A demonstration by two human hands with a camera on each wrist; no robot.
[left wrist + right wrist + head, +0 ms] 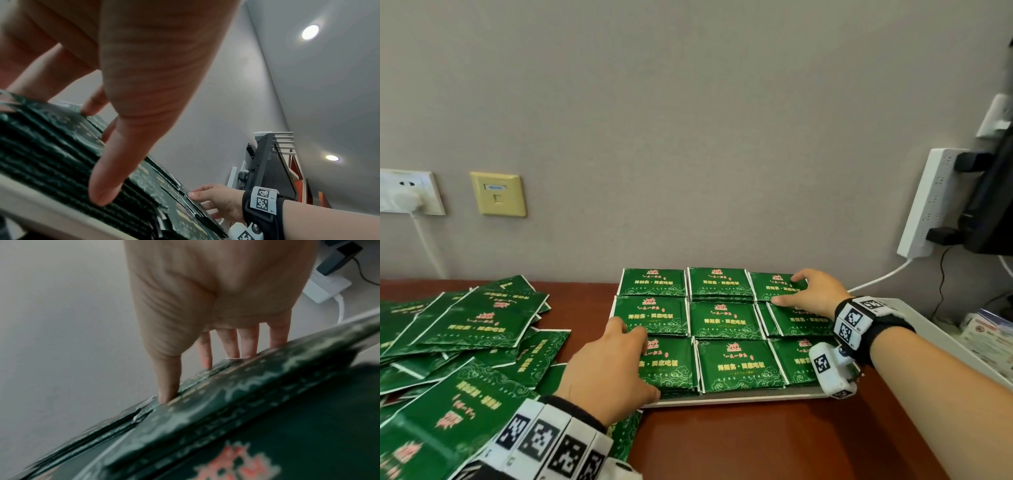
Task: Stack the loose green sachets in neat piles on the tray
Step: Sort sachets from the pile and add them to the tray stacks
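Sachets: flat green foil sachets sit in nine piles on my pale flat tray; a loose green heap waits on the brown table.
Left hand: fingers spread, squaring the near-left pile.
Right hand: fingers spread, pressing the far-right pile.
Risk: slippery foil; an uneven push could fan a pile into its neighbour.

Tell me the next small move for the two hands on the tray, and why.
Probably press the piles square, then reach the left hand to the loose sachets beside the tray. Both hands rest on piles in the three-by-three grid, the right hand at the far right pile, and many sachets still lie scattered.
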